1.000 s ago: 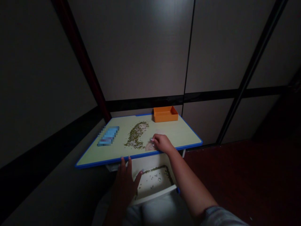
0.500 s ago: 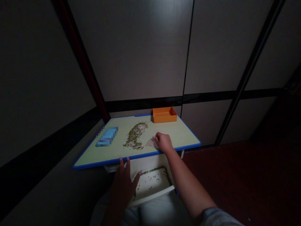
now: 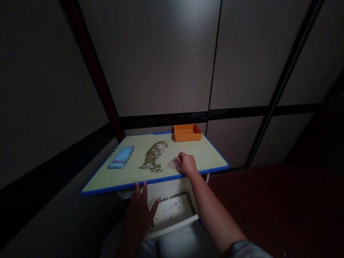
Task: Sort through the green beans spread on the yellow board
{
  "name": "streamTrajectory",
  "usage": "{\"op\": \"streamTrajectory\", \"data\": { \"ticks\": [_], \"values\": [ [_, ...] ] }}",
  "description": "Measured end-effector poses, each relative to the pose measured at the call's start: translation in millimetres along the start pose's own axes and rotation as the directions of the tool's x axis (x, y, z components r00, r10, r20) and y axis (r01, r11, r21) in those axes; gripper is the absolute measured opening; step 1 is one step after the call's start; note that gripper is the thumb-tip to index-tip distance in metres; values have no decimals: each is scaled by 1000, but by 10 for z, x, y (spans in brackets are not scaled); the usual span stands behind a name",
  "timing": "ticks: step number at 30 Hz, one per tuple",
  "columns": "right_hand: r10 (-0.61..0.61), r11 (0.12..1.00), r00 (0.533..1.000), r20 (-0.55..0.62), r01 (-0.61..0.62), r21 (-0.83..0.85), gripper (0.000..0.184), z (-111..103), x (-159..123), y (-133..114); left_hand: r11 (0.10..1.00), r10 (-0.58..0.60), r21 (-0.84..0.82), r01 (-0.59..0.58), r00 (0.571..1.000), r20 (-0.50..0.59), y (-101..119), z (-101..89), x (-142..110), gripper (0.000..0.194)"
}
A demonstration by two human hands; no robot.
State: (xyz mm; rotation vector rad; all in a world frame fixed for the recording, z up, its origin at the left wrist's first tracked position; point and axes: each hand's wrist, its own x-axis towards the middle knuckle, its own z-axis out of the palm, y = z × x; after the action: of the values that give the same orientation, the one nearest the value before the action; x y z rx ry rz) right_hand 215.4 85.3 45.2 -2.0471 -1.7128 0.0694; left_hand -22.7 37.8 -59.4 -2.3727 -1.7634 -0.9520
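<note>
My right hand (image 3: 187,164) is closed around the edge of a translucent, pinkish flat piece (image 3: 174,164), rounded like a protractor. The piece is at the near right of the pale yellow tabletop (image 3: 204,152), and my fingers hide part of it. Left of it lies a spread of small green beans or grains (image 3: 154,157), mixed with paler bits. My left hand (image 3: 141,208) has its fingers apart, the tips close to the blue front edge, over the left side of an open white drawer (image 3: 172,225). More small grains lie inside the drawer, along its far and right walls.
An orange open box (image 3: 187,135) stands at the tabletop's back right. A blurred blue object (image 3: 121,157) lies at the left. Grey panelled doors (image 3: 161,61) rise right behind the table. Dark red floor (image 3: 258,204) extends on the right.
The view has shifted slightly. My right hand and the translucent piece stay in nearly the same spot, the piece appearing tilted a little differently. The spread of grains looks much the same.
</note>
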Motion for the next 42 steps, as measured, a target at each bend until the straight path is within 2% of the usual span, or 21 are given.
{"op": "streamTrajectory", "data": {
  "ticks": [20,28,37,39,42],
  "values": [
    [-114,991,993,26,116,-63,23,94,38,-162,999,-13,36,12,1000,13,-1,-2,1,76],
    [-19,993,1000,8,20,-113,25,94,110,-142,999,-10,40,9,1000,29,13,-33,13,76],
    [193,977,971,-143,-204,-66,23,22,150,102,999,-46,20,45,997,57,59,-81,14,76],
    [186,981,968,-169,-191,-18,24,13,130,106,999,-48,12,47,998,49,58,-84,16,76],
    [100,994,985,-141,-95,45,24,18,102,81,999,-51,13,50,997,58,57,-90,15,75]
  ]
}}
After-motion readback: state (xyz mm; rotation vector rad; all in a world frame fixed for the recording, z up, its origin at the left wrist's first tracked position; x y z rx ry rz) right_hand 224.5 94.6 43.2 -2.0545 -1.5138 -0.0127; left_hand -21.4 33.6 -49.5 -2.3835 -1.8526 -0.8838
